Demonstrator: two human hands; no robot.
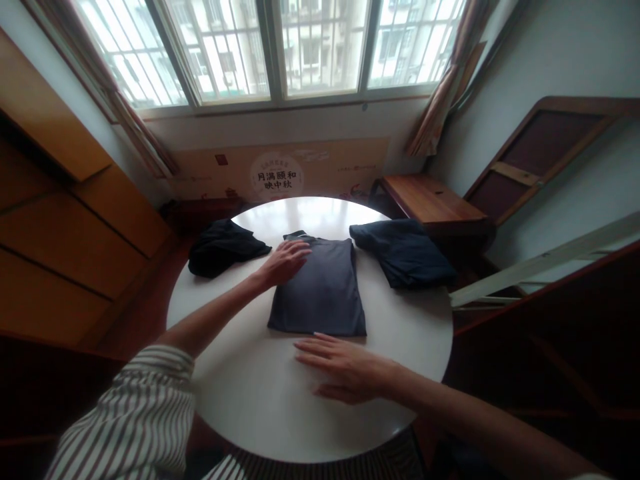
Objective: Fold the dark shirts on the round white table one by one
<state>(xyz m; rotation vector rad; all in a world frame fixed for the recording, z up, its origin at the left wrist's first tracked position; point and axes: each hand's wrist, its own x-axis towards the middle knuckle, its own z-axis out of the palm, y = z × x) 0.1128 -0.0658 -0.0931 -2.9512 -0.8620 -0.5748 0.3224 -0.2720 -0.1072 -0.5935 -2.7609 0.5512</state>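
Note:
A dark grey folded shirt (320,287) lies flat in the middle of the round white table (240,393). My left hand (285,261) rests flat on the shirt's upper left corner, fingers stretched out. My right hand (340,368) lies flat on the tabletop just below the shirt's near edge, fingers spread and pointing left, holding nothing.
A crumpled black garment (223,248) lies at the table's left side. A folded dark navy garment (403,252) sits at the right edge. A wooden bench (430,200) stands behind the table at right, wooden cabinets (65,227) at left, windows beyond.

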